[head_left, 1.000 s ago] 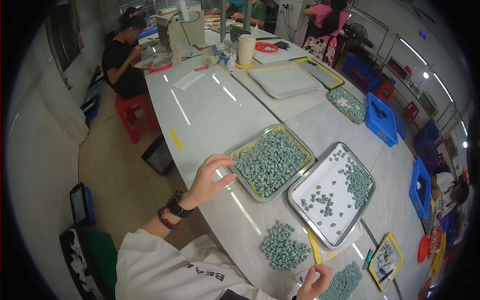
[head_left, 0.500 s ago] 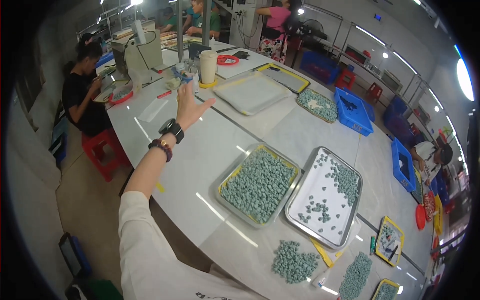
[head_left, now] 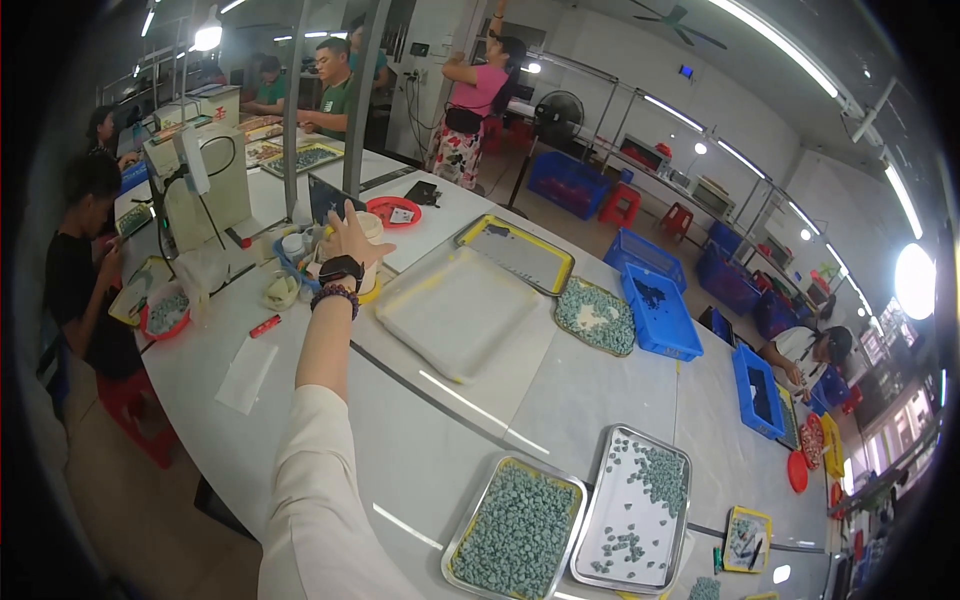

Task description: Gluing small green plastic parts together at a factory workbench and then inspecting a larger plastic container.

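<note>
- Nearest me, at the lower edge, a steel tray (head_left: 515, 535) heaped with green stones sits on the white tabletop (head_left: 420, 440), and just beside it on its right a second steel tray (head_left: 640, 505) holds a thinner scatter of the same stones.
- My right hand is out of the picture.
- My left arm, in a pale sleeve (head_left: 310, 500), stretches out over the tabletop, with a black watch (head_left: 340, 270) and a bead bracelet (head_left: 335, 293) at the wrist.
- My left hand (head_left: 352, 232) is open, fingers spread, up against a pale cylindrical cup (head_left: 370, 255); I cannot tell whether it grips the cup.
- Right of the cup lies a big white tray (head_left: 455, 310).
- Just past my hand sits a red dish (head_left: 393, 211).
- Farther left, a beige machine (head_left: 205, 185) stands on the tabletop.
</note>
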Available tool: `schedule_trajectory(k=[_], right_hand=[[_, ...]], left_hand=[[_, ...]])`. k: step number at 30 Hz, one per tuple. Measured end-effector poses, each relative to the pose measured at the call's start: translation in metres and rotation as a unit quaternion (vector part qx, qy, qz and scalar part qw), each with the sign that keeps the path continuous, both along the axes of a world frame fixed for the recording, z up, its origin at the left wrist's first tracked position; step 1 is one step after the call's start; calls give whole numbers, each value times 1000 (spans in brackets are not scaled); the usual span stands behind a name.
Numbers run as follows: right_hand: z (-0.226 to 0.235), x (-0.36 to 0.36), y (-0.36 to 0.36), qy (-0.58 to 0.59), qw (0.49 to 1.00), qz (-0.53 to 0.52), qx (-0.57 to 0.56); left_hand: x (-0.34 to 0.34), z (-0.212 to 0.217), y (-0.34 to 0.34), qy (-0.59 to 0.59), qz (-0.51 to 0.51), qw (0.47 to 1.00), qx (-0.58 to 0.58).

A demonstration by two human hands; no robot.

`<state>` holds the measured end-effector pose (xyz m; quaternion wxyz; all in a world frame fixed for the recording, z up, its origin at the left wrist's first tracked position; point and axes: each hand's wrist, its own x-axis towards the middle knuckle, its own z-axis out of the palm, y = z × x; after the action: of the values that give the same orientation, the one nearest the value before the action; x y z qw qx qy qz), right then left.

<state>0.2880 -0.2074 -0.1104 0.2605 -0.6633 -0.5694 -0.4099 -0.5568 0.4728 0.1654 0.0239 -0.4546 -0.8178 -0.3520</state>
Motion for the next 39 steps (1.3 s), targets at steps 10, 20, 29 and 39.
schedule_trajectory(k=[10, 20, 29, 39], right_hand=[[11, -72, 14, 251, 844, -400, -252], [53, -85, 84, 121, 950, -271, -93], [114, -90, 133, 33, 996, -60, -64], [239, -296, 219, 437, 615, 492, -434]], left_hand=[[-57, -28, 88, 42, -28, 995, -90], [-51, 1, 84, 155, -104, 963, 197], [71, 123, -119, 152, -328, 891, 274], [287, 116, -382, -57, -696, 676, 237]])
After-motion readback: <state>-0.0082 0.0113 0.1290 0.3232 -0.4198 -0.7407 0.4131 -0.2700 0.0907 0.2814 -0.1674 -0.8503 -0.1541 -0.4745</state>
